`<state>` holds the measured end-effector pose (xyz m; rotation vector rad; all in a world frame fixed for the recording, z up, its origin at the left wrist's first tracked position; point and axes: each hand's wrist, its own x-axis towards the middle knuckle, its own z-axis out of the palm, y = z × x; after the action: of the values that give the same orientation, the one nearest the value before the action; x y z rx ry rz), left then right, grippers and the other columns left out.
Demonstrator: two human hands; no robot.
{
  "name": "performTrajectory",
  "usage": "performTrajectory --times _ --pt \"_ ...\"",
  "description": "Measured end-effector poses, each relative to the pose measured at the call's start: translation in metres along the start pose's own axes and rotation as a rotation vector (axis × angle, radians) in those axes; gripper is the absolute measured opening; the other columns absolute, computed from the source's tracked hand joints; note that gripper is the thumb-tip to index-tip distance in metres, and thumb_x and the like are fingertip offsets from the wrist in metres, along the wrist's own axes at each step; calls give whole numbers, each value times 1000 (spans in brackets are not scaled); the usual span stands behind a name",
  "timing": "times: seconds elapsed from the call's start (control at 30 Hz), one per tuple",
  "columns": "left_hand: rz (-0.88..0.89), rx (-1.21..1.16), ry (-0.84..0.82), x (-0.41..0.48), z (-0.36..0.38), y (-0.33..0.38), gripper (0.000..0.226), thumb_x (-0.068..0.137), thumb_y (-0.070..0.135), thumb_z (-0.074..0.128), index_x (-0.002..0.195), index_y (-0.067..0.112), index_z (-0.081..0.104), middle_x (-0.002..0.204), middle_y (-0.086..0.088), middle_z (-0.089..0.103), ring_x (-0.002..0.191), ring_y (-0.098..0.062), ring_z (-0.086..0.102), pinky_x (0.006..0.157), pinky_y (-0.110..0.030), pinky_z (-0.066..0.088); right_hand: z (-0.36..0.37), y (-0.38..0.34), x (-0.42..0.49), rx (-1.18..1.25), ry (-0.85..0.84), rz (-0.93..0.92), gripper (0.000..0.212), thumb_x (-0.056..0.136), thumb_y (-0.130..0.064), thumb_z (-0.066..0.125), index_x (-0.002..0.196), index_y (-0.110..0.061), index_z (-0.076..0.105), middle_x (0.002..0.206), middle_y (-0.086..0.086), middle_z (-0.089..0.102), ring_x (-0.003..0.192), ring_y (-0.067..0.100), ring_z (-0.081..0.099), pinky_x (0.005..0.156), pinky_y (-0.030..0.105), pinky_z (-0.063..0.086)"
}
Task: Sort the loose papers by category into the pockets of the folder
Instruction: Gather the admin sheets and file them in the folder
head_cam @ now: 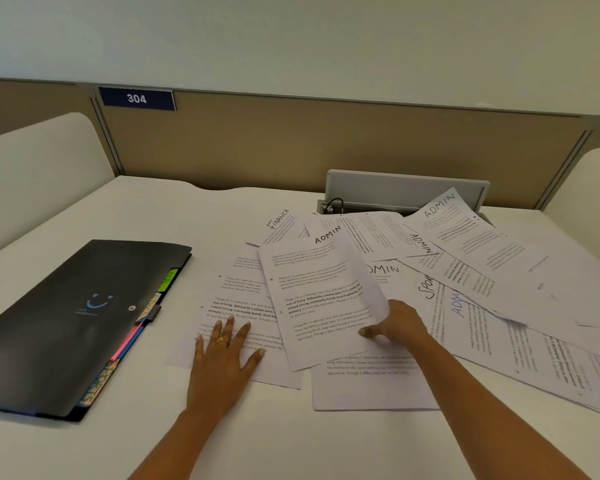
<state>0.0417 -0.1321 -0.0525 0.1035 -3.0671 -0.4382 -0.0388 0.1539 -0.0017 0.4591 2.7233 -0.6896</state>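
**Position.** Loose white printed paper sheets (pixel 482 271) are found overlapping across the right half of a smooth white desk top (pixel 222 438). Handwritten headings such as ADMIN and FINANCE are legible. A closed black matte plastic folder (pixel 66 323) lies flat at the left, just beside the nearest sheets. Coloured index tabs (pixel 132 337) protrude along its right edge.

**Hands.** The left hand (pixel 222 355) is laid flat with fingers spread, pressing a lower text sheet (pixel 229 296) to the desk. The right hand (pixel 395 327) is curled round the right edge of the uppermost ADMIN-headed sheet (pixel 312 292). That edge is pinched and bowed upward, while the rest of the sheet lies on the pile.

**Handling.** The sheets are judged light, thin and limp, and likely to slide over one another. Creasing is to be expected if they are gripped hard. A hold at an edge or corner, with neighbouring sheets pinned, is considered suitable. The folder is judged stiffer yet flexible, with a smooth cover. It would best be opened from the tabbed edge, where a small round stud is noted.
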Motion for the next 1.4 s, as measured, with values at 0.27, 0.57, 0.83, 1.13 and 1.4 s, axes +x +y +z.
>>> performTrajectory --times 0.27,0.57,0.83,1.13,1.4 --pt "-111 -334 -26 3 -25 20 58 94 49 33 142 16 34 153 -4 26 144 -17 15 118 -35 0 11 8 -25 830 38 -151 21 91 -15 56 111 -10 52 112 12 61 97 27 59 87 43 53" --pt "-441 -1380 -91 9 -63 41 29 92 12 52 121 13 55 119 -12 62 97 -30 61 90 -45 48 21 -1 -57 1081 -320 -202 20 90 -14 57 110 -10 57 105 6 66 92 21 65 72 28 57" --pt "-545 -1397 13 3 -64 11 40 92 1 49 131 4 45 124 -20 56 99 -33 56 95 -49 45 15 33 -45 32 141 -235 51 93 -36 50 135 -10 41 144 8 39 133 23 36 107 31 29" --pt "-526 -1393 -25 -5 -57 6 27 91 1 50 118 6 53 103 -15 62 82 -31 60 90 -49 47 17 35 -45 111 244 -179 63 85 -33 63 138 -8 37 146 9 35 136 23 28 108 31 28" --pt "-500 -1406 -47 -4 -54 12 21 91 1 51 110 9 54 91 -8 64 82 -31 61 89 -51 47 3 31 -41 51 187 35 69 69 -45 76 117 -5 47 118 10 55 112 26 51 89 36 45"
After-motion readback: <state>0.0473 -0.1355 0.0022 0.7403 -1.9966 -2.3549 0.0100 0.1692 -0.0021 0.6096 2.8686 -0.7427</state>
